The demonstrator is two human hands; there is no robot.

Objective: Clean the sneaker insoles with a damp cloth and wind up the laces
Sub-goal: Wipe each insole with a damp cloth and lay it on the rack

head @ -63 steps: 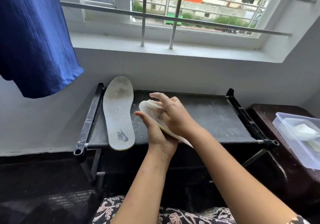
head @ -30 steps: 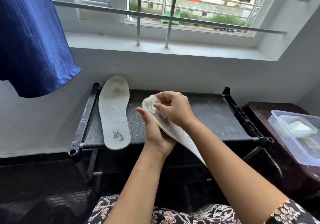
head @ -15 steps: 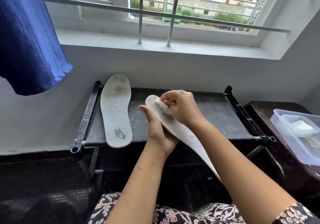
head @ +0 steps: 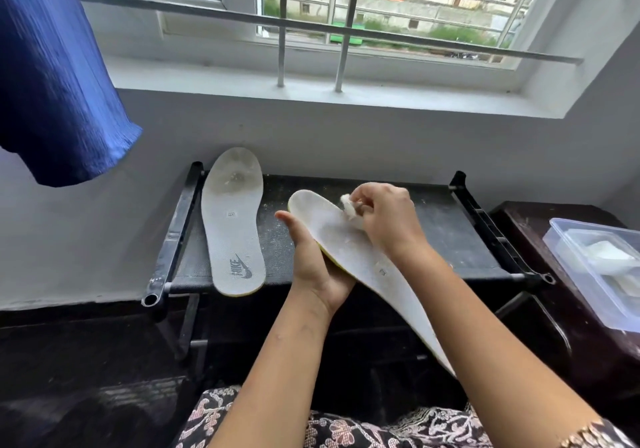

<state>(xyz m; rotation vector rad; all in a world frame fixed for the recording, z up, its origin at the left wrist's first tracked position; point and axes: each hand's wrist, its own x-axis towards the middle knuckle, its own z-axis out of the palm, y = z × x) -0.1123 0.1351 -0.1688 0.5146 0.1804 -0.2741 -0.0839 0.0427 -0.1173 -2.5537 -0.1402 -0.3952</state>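
**Wiping the forefoot of one insole, with the other still to do**

The cleaning step is in hand. The left hand (head: 313,267) carries the held insole (head: 349,253) from beneath, in the air in front of the black rack (head: 433,236). The toe points up and away and the heel slopes down toward the lap. The thumb stands up beside the insole's left edge. The fingers are hidden under it, so I cannot tell whether they curl round the far side. The right hand (head: 384,219) pinches a small white cloth wad (head: 347,205) in its curled fingertips and presses it on the forefoot near the right edge.

The held insole is a thin, flexible foam sheet with a pale grey fabric face, dull and faintly scuffed, and a yellow-green rim showing along its lower edge. It bows under its own length. The cloth wad is bunched into a soft lump, and how damp it is cannot be told.

The second insole (head: 233,225) lies flat, face up, on the rack's left side. It has a dark logo at the heel and a grimy, worn patch at the ball. The rack's top is a dark, speckled sheet between tube rails. A clear plastic container (head: 575,274) sits well off to the right with pale folded pieces inside.

The next move probably calls for firm strokes down toward the arch and heel, with the palm backing the foam so it does not buckle. No laces are in view.
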